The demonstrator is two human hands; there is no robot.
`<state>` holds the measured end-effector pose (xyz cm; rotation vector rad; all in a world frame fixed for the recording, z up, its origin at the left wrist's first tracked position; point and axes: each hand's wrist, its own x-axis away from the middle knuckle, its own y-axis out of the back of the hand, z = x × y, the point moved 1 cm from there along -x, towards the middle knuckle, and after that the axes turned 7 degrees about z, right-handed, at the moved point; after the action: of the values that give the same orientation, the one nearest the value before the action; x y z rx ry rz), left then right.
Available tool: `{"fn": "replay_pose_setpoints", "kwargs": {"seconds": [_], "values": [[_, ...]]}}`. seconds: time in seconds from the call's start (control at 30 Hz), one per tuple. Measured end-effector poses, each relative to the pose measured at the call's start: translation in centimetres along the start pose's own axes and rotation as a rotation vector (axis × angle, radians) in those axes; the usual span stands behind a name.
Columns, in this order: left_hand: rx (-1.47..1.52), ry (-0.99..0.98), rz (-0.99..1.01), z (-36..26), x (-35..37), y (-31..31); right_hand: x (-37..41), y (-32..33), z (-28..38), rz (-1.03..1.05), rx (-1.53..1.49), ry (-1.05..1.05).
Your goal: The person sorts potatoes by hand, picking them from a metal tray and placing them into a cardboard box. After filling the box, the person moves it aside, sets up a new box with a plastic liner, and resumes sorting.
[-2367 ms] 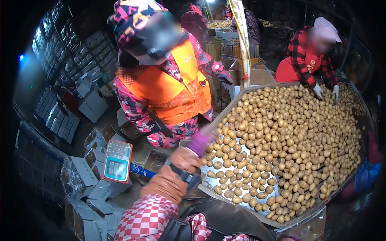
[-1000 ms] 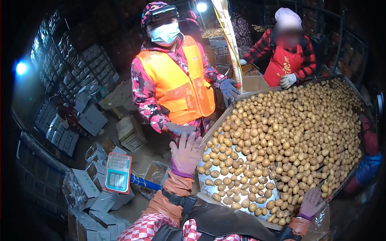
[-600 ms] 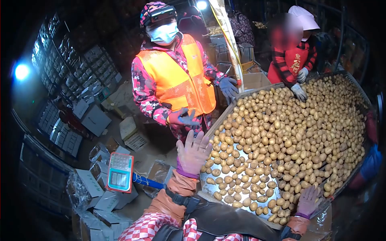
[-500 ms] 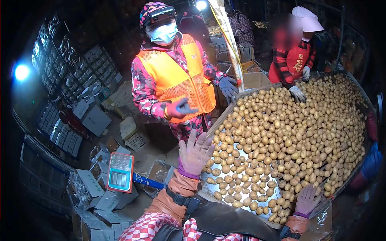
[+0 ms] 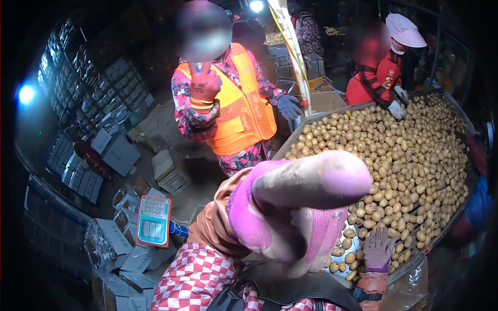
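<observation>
Head view: the left hand (image 5: 295, 207) is raised close to the lens with one pink-gloved finger stretched rightward. It grips nothing visible, and I cannot tell whether the other fingers curl. The right hand (image 5: 377, 249) lies open, fingers spread, on potatoes (image 5: 384, 155) at the near edge of the rimmed tabletop (image 5: 289, 139), which is heaped with them. They look loose, so a low palm and one potato per grasp seems wisest. Cardboard boxes (image 5: 122, 153) sit far left, contents hidden.

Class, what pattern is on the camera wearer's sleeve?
Red-and-white checks on the sleeve, clearest in the head view.
</observation>
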<state>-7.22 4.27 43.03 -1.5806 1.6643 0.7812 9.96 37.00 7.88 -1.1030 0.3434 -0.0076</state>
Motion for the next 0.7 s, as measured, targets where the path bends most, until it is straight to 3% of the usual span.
{"fn": "replay_pose_setpoints", "kwargs": {"seconds": [0.13,0.17,0.27,0.43,0.57,0.63,0.7], "values": [[0.024,-0.017,0.017,0.3,-1.3,-0.4,0.4,-2.5,0.6,-0.568,-0.139,0.033],[0.024,-0.021,0.021,0.3,-1.6,-0.6,1.1,-0.9,0.5,-0.453,-0.026,0.035],[0.027,-0.032,0.026,0.2,-2.2,-0.8,1.1,-1.1,0.6,-0.463,-0.038,0.028],[0.028,-0.063,0.010,0.3,-2.8,-1.0,1.1,0.2,-0.1,-0.257,-0.007,0.006],[0.117,0.058,0.195,0.7,-3.6,0.4,0.9,-0.2,-0.4,-0.157,-0.030,0.005],[0.107,0.055,0.166,1.6,-3.8,0.1,1.2,0.7,-0.4,-0.319,-0.481,0.034],[0.096,0.054,0.126,1.9,-4.1,0.3,1.1,0.9,-0.3,-0.123,-0.016,0.004]]}}
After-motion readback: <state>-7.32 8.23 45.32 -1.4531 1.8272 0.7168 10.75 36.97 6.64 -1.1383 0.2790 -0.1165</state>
